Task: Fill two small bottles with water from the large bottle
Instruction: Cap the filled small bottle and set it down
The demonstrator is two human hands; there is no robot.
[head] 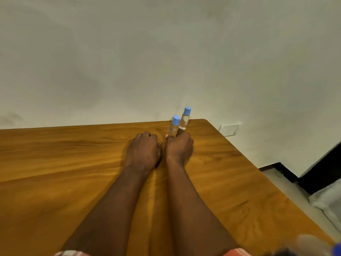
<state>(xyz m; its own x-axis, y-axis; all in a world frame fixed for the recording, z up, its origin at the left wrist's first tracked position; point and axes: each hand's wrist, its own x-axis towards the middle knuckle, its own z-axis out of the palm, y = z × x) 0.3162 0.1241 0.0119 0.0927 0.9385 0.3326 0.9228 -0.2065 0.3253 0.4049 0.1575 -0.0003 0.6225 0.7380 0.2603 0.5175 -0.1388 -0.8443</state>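
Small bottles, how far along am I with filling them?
Done: nothing visible. The nearer bottle and the farther bottle both have blue caps on; their water level is unreadable. In hand: the right hand grips the nearer bottle low down; the left hand rests curled on the table. Left: uncapping, pouring, recapping. The large bottle may be the blur at the lower right corner.

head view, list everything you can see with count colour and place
small bottles: 2, clear with blue caps, far table edge; nearer bottle, farther bottle
blurred bottle: 1, clear with blue, bottom right corner, perhaps the large one
table: 1, brown wood, under everything
wall plate: 1, white, right of the table
wall: 1, off-white, behind
sleeves: 2, red-and-white, bottom edge
left hand: 1, curled, resting on table
right hand: 1, gripping nearer bottle
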